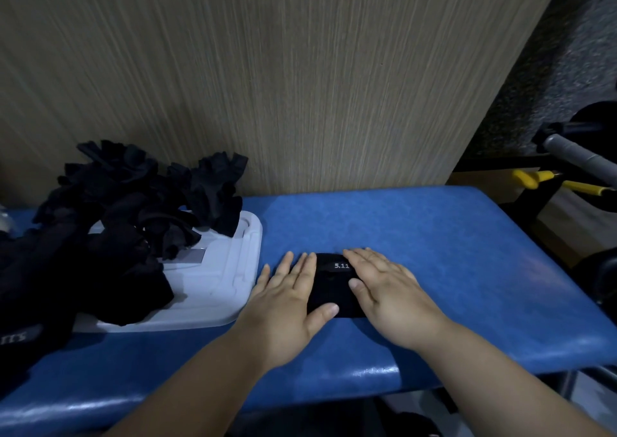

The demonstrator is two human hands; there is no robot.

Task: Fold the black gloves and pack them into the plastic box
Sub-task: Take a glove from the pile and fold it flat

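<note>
Left hand [287, 299] and right hand [390, 298] lie flat on the folded glove [334, 291]; press evenly to set the crease

Only two bare hands and forearms of the person show. The left hand [287, 303], on the left of the scene, has broad, rounded fingers and a short-trimmed thumbnail. The right hand [390, 299], on the right, has the same short nails. The left forearm [200, 393] and right forearm [500, 380] are smooth and uncovered from wrist to near edge.
</note>
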